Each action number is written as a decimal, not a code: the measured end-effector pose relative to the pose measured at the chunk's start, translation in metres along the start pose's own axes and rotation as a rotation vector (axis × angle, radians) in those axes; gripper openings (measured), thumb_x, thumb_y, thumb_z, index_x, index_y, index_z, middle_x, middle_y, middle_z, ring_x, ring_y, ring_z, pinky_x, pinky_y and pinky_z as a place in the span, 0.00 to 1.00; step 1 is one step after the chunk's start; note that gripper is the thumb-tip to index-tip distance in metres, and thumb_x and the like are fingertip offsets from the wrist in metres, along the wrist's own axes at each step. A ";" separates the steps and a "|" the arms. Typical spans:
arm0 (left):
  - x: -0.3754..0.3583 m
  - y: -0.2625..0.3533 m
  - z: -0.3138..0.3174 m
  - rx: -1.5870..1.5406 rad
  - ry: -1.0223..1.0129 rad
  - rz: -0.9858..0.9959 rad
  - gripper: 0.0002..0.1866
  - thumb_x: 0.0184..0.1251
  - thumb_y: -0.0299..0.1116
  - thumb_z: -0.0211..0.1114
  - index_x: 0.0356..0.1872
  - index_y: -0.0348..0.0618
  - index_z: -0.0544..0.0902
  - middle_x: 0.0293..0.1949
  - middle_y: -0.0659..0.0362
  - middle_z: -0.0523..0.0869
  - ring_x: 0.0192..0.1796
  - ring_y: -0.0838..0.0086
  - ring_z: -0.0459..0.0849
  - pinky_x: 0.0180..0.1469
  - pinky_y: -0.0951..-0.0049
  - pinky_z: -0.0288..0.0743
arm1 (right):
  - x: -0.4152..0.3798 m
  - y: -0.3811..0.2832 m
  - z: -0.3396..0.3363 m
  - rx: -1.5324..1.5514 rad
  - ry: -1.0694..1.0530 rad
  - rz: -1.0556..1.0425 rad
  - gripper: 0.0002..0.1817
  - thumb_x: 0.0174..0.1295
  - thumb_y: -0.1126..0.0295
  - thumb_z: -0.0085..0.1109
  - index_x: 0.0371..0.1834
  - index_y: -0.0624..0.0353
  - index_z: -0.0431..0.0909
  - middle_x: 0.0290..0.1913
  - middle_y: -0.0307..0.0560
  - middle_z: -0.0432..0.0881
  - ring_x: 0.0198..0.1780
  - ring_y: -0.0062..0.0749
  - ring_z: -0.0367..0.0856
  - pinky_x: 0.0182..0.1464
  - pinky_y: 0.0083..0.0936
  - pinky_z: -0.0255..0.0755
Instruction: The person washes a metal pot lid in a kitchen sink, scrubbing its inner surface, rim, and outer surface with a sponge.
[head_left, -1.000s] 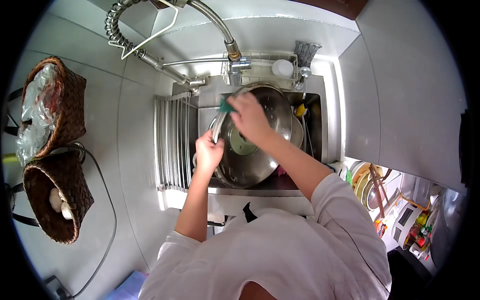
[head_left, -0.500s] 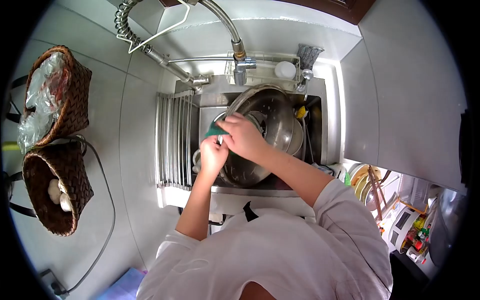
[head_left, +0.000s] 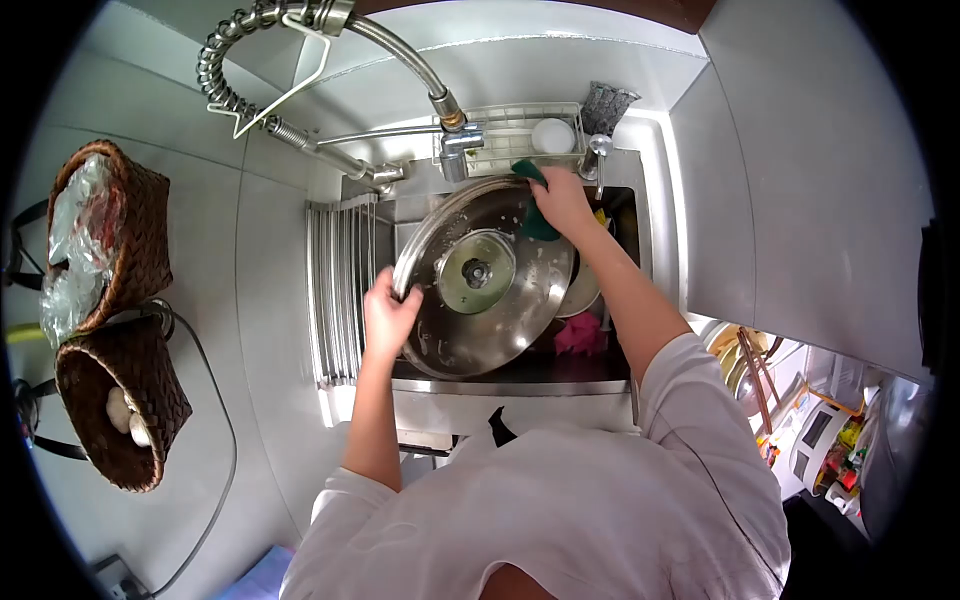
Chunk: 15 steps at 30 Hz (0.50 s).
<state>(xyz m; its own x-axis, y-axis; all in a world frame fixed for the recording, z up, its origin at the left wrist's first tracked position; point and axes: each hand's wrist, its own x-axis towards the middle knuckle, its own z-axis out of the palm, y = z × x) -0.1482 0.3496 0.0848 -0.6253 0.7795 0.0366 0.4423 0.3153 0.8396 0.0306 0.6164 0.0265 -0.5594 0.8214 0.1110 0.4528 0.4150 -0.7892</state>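
Note:
A large round steel pot lid with a glass middle and a central knob stands tilted in the sink. White suds or drops dot its surface. My left hand grips its left rim, thumb on the near face. At the upper right rim, my right hand is closed on a green scouring pad, which is pressed against the edge. A pink cloth lies in the sink to the right of the lid. Behind the lid, a pale bowl or dish shows only in part.
The faucet hangs over the sink's back edge. A wire rack with a white round item is behind it. A roll-up metal drying rack covers the left side. Two woven baskets hang at far left.
My hands have moved apart: the left down to the lid's left rim, the right up to its upper right rim with the scouring pad. The lid now faces me more fully, and the pink cloth shows.

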 end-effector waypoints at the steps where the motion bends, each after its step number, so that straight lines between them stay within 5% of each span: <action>1: 0.011 0.005 -0.003 0.033 -0.039 0.009 0.10 0.58 0.25 0.68 0.40 0.35 0.79 0.23 0.61 0.81 0.22 0.83 0.71 0.25 0.77 0.66 | -0.002 -0.001 0.002 0.002 -0.006 0.001 0.11 0.61 0.69 0.57 0.36 0.68 0.81 0.36 0.65 0.81 0.42 0.63 0.79 0.48 0.49 0.73; 8: 0.053 0.004 -0.008 0.231 -0.273 -0.079 0.11 0.61 0.35 0.71 0.35 0.35 0.84 0.16 0.60 0.77 0.21 0.81 0.71 0.24 0.73 0.65 | -0.030 -0.023 0.029 0.019 0.192 -0.145 0.21 0.59 0.72 0.61 0.56 0.63 0.77 0.43 0.56 0.78 0.49 0.53 0.74 0.53 0.43 0.71; 15: 0.052 0.004 0.016 0.007 -0.229 -0.057 0.06 0.62 0.27 0.69 0.32 0.37 0.80 0.24 0.67 0.79 0.29 0.87 0.72 0.31 0.80 0.67 | -0.055 -0.078 0.048 0.056 0.102 -0.314 0.27 0.52 0.74 0.65 0.59 0.59 0.75 0.45 0.50 0.73 0.48 0.49 0.73 0.52 0.40 0.72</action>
<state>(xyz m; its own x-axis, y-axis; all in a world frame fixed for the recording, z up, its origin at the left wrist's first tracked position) -0.1682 0.4002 0.0812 -0.4871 0.8628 -0.1355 0.4155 0.3654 0.8329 -0.0074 0.5204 0.0534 -0.5918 0.6928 0.4120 0.2289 0.6346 -0.7382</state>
